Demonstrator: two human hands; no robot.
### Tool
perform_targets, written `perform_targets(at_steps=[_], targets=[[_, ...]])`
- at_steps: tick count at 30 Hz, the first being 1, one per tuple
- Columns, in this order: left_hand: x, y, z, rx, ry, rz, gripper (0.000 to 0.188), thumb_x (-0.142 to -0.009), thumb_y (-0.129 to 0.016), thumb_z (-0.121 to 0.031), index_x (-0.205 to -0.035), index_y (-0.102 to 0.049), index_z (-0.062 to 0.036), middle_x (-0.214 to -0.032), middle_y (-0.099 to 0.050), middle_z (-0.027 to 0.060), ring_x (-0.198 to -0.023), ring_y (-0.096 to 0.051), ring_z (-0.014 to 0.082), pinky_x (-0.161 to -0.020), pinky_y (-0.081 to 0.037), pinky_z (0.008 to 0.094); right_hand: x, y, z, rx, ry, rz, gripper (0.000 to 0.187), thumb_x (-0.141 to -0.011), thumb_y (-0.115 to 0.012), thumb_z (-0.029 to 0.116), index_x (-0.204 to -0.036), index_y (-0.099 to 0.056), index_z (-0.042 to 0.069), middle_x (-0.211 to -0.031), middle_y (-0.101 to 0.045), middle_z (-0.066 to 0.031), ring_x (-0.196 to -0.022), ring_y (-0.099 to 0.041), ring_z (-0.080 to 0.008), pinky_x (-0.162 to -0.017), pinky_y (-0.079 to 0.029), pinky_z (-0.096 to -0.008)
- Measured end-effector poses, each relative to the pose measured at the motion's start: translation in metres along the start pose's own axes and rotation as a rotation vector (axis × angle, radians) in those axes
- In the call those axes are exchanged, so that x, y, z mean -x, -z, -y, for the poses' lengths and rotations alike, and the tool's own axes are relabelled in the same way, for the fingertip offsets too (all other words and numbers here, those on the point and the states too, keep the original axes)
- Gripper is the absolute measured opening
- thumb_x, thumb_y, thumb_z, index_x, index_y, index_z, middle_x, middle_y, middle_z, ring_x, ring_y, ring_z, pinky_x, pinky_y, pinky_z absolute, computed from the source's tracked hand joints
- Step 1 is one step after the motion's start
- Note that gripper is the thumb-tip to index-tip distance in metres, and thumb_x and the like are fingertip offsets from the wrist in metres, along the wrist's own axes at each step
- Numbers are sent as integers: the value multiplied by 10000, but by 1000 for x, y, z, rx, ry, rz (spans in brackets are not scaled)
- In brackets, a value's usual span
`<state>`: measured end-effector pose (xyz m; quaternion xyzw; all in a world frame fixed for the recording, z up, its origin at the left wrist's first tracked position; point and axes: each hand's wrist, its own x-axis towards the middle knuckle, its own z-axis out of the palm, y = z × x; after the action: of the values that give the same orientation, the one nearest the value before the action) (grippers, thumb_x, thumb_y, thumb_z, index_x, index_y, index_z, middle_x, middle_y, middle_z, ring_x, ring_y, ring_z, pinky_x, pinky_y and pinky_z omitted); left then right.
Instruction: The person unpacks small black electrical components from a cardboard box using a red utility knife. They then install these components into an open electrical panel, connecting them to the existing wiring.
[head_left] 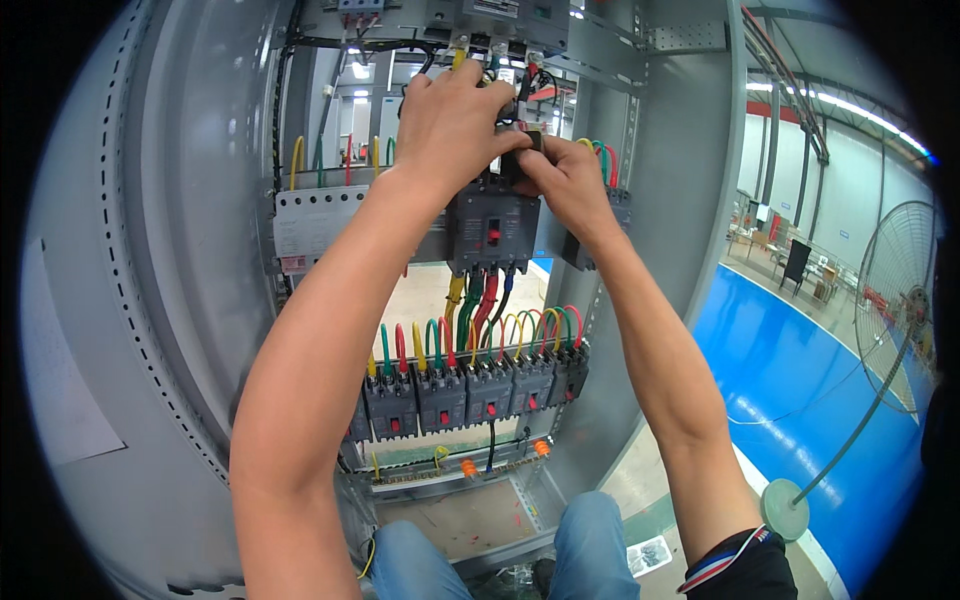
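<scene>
Both my hands are raised inside a grey metal cabinet, at the top of a large dark moulded-case circuit breaker (493,228) with a red toggle. My right hand (572,185) pinches a small black block-like part (529,158) between thumb and fingers. Close on its left, my left hand (448,125) has its fingers curled and its thumb tip against that part. Whatever lies inside the left fingers is hidden. Black wires and a yellow-marked terminal (460,58) show just above the left hand, below an upper switch unit (505,22).
A row of smaller breakers (441,400) with looped coloured wires sits lower down. Thick coloured cables (478,300) hang below the large breaker. The cabinet's side panel (685,190) stands at my right. Beyond it are a blue floor (790,350) and a standing fan (895,300).
</scene>
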<state>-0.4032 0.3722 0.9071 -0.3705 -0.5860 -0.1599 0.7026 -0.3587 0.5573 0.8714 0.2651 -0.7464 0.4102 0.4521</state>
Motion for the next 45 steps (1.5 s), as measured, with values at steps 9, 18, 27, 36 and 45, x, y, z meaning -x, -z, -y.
perform_targets(at_steps=[9, 18, 27, 36, 45], targets=[[-3, 3, -2, -16, -14, 48, 468, -773, -874, -465, -1083, -736, -143, -931, -640, 87, -843, -655, 317, -776, -471, 438, -1, 4, -17, 87, 130, -34, 263, -927, -656, 177, -838, -654, -70, -678, -645, -127, -637, -663, -166, -608, -542, -348], [-3, 4, 4, 4, -64, 41, 525, -777, -855, -536, -1098, -749, -135, -927, -631, 104, -797, -644, 346, -699, -491, 458, 2, 2, -11, 287, 227, -103, 240, -894, -657, 186, -830, -666, -45, -768, -653, -254, -702, -643, -421, -647, -508, -463], [0, 5, 11, 42, -98, 41, 490, -812, -830, -534, -1087, -758, -135, -955, -640, 112, -808, -655, 356, -715, -511, 470, 11, -8, -7, 477, 381, -209, 215, -898, -677, 174, -834, -624, -24, -795, -641, -234, -731, -632, -451, -647, -499, -504], [1, 8, 17, 44, -82, 104, 471, -826, -819, -526, -1094, -762, -143, -996, -670, 111, -833, -695, 361, -739, -547, 474, 2, -7, 5, 532, 237, -36, 264, -894, -643, 240, -879, -730, -8, -815, -683, -250, -784, -669, -466, -716, -535, -525], [-7, 17, 6, 74, 5, 170, 410, -842, -827, -405, -1120, -766, -110, -1052, -673, 151, -937, -687, 373, -808, -548, 468, -5, -8, 5, 703, 223, -20, 334, -895, -662, 298, -914, -765, -19, -829, -701, -272, -809, -693, -456, -755, -553, -514]])
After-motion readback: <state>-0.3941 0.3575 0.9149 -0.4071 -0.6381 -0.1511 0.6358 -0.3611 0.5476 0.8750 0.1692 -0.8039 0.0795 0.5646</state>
